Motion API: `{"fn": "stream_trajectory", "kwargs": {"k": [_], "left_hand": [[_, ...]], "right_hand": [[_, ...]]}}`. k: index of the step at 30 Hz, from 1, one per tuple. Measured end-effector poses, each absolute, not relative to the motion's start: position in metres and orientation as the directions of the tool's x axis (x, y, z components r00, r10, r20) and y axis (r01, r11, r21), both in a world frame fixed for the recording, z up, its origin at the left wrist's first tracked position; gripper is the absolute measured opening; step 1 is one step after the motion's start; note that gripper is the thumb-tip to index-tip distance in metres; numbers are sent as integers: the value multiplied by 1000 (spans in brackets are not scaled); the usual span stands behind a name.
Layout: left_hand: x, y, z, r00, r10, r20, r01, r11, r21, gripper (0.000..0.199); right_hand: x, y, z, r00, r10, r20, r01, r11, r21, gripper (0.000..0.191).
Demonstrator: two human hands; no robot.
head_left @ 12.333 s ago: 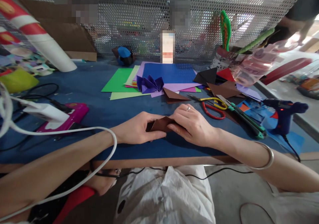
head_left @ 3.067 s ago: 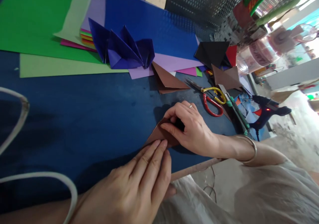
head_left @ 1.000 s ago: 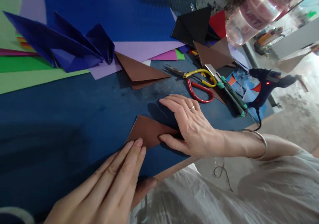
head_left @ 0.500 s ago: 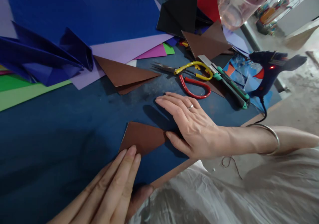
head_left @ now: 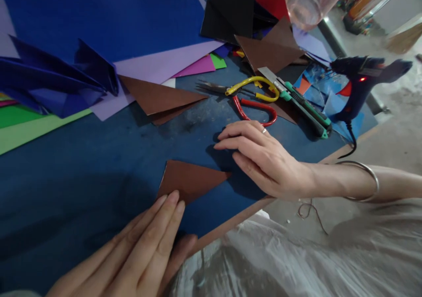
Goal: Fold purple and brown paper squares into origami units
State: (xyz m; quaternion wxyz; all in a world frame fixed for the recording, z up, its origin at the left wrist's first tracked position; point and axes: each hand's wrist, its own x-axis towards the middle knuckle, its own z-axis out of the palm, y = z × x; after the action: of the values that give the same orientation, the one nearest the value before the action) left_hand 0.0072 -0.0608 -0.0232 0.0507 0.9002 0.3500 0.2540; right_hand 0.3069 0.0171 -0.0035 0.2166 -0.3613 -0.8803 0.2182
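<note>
A small folded piece of brown paper [head_left: 191,178] lies on the blue tabletop [head_left: 108,156], its point turned to the right. The outstretched fingers of my left hand [head_left: 141,244] press flat on its lower left edge, with nothing gripped. Just right of the paper's tip, my right hand [head_left: 267,160] hovers over the table, apart from the paper, its fingers loosely bent and spread. It wears a ring and holds nothing. Scissors [head_left: 253,99] with one yellow and one red handle lie just beyond its fingers.
A green and black utility knife [head_left: 303,105] lies beside the scissors. At the right edge stands a glue gun [head_left: 359,86], its red light on. Behind are folded brown paper [head_left: 161,94], black paper [head_left: 231,15], dark blue folded paper [head_left: 59,77] and a clear cup [head_left: 306,6].
My right hand has come off the brown paper's tip and moved right, its fingers curling a little. My left hand stays pressed on the paper.
</note>
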Motion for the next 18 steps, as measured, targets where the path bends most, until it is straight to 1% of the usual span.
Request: {"fn": "stream_trajectory", "kwargs": {"k": [1,2,4,5,6,7,8,9,12,14,15,16,18], "left_hand": [[6,-56,-22,699,586,409,563,-804,191,29],[7,-51,-20,734,535,417,534,-835,131,23],[11,-43,-15,736,520,434,556,-830,51,18],[14,-39,-13,719,519,461,571,-820,33,15],[17,-36,-11,682,565,465,614,-787,56,13],[21,-33,-9,635,638,436,662,-740,120,13],[23,-30,-8,554,701,449,707,-681,190,14],[25,-27,-7,491,756,433,731,-628,267,20],[24,-17,-8,331,879,342,748,-466,473,49],[19,-9,-7,293,930,221,688,-366,626,63],[17,-5,-6,292,943,158,635,-315,705,62],[15,-1,-4,294,949,112,576,-270,772,55],[12,6,-1,289,955,66,487,-205,849,36]], "right_hand": [[306,17,-4,-644,725,242,542,656,-525,28],[304,16,-5,-650,716,255,543,672,-503,29],[299,14,-8,-663,701,264,550,695,-464,37],[296,13,-9,-668,696,263,550,700,-456,37],[293,11,-9,-672,695,257,549,700,-458,34],[290,11,-10,-673,696,251,544,696,-469,29],[287,10,-10,-670,700,247,539,688,-486,24],[284,10,-9,-666,704,246,532,680,-505,19],[278,14,-7,-660,708,253,516,671,-532,12],[273,21,-5,-662,695,280,500,688,-526,9],[270,26,-4,-658,688,306,487,699,-523,8],[267,31,-2,-650,683,334,478,709,-519,8],[259,43,1,-607,676,418,434,722,-539,10]]}}
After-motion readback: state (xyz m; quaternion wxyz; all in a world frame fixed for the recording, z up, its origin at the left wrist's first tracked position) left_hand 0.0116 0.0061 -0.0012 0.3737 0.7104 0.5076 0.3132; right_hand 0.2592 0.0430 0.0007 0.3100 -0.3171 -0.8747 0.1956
